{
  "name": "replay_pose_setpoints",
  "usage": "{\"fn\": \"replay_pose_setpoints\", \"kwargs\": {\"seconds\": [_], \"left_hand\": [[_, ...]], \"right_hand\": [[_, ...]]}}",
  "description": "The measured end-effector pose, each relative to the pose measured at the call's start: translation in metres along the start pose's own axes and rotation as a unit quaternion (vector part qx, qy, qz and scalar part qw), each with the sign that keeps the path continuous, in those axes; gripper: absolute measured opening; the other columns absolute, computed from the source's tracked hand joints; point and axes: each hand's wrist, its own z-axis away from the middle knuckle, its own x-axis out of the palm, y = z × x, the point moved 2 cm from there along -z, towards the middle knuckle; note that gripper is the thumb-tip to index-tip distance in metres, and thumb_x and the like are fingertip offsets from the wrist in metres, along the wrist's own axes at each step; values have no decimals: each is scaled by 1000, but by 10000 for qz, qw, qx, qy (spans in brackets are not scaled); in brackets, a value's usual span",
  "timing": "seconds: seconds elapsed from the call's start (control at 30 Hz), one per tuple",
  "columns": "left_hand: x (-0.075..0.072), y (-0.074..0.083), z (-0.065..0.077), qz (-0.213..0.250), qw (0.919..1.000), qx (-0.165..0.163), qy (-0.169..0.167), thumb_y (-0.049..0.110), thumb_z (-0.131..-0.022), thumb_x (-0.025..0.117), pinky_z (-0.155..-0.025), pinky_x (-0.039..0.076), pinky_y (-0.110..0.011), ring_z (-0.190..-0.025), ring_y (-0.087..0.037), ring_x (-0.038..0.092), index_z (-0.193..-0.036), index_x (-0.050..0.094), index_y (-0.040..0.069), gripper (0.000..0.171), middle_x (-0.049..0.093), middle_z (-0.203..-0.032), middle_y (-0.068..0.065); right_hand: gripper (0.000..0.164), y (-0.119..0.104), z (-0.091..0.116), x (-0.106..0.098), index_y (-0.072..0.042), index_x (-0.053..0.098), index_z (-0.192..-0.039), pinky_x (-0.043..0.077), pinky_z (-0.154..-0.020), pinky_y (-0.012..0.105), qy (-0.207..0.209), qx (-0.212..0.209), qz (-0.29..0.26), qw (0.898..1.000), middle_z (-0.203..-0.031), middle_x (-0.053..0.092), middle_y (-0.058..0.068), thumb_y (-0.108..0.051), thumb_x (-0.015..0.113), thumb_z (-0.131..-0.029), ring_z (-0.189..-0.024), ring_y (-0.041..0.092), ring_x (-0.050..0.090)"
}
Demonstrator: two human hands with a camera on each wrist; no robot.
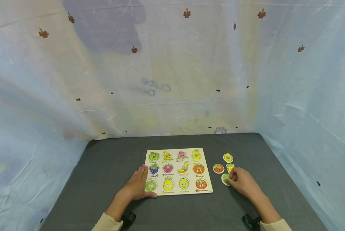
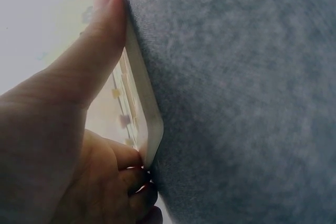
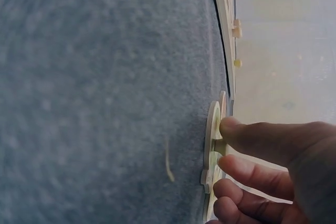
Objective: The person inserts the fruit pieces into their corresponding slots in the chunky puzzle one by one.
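A wooden fruit puzzle board [image 1: 175, 175] lies flat, with rows of printed fruits and several knobs on it. My left hand [image 1: 138, 183] rests along its left edge, fingers straight and thumb along the near edge; in the left wrist view the thumb [image 2: 102, 35] lies against the board's rim [image 2: 142, 93]. Right of the board, my right hand [image 1: 243, 182] is at a round green puzzle piece [image 1: 225, 179]. The right wrist view shows thumb and forefinger pinching the small knob [image 3: 219, 146] on this piece, which stands close over the cloth. The hand partly covers the piece.
Beside the right hand lie a tomato-like red piece [image 1: 218, 168], a yellow pineapple piece [image 1: 230, 166] and a round yellow piece [image 1: 228, 158]. Dark grey cloth [image 1: 184, 211] covers the table. A pale printed curtain [image 1: 172, 64] hangs behind and at both sides.
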Motion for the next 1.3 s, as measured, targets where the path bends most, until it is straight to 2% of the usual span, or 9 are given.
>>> {"fn": "replay_pose_setpoints", "kwargs": {"seconds": [0.3, 0.5, 0.67, 0.83, 1.03, 1.2, 1.3], "left_hand": [[3, -3, 0, 382, 9991, 163, 31, 64, -77, 91, -132, 10, -61, -164, -48, 9, -167, 14, -11, 140, 8, -176, -31], [14, -13, -8, 333, 9993, 177, 68, 75, -75, 85, -133, 7, -59, -165, -44, 4, -169, 9, -7, 146, 3, -177, -28], [19, -19, -12, 341, 9991, 183, 166, 75, -74, 86, -133, 9, -59, -165, -45, 6, -169, 12, -7, 146, 4, -177, -28], [16, -16, -8, 338, 9990, 216, 217, 74, -75, 87, -133, 11, -60, -164, -45, 8, -168, 14, -9, 145, 7, -177, -29], [5, -5, -2, 381, 9989, 238, 102, 66, -77, 90, -132, 11, -62, -164, -48, 9, -167, 13, -12, 141, 7, -175, -32], [-2, 2, 2, 241, 9996, 124, 39, 56, -79, 93, -132, 14, -60, -163, -47, 12, -166, 16, -13, 135, 10, -175, -33], [-2, 3, 3, 136, 9999, 89, 37, 55, -80, 93, -132, 16, -59, -163, -47, 14, -166, 16, -13, 134, 11, -175, -33]], "right_hand": [[26, 1, 1, 2, -13, 64, -83, 43, -64, 36, -25, 143, -67, 9999, -76, 53, -1, -19, 89, -89, -67, 14, 48], [26, 1, 0, 2, -13, 64, -83, 43, -63, 36, -22, 173, -58, 9998, -76, 53, -1, -19, 89, -90, -67, 14, 48], [26, 0, 0, 0, -13, 64, -84, 44, -64, 35, -42, 166, -45, 9998, -78, 55, -1, -19, 88, -90, -68, 14, 49], [25, -3, 0, -2, -13, 65, -84, 45, -63, 35, 34, 50, 24, 10000, -80, 56, -1, -18, 88, -90, -69, 12, 49], [22, -9, -2, -2, -13, 66, -86, 45, -65, 33, 55, -77, -13, 10000, -82, 58, -2, -19, 87, -92, -71, 10, 50], [20, -16, -8, 2, -14, 67, -87, 47, -67, 34, 139, -253, -91, 9995, -83, 59, -3, -17, 87, -92, -74, 11, 53], [19, -21, -13, 4, -14, 68, -89, 49, -69, 34, 253, -397, -91, 9988, -85, 59, -3, -16, 86, -92, -76, 12, 55]]}}
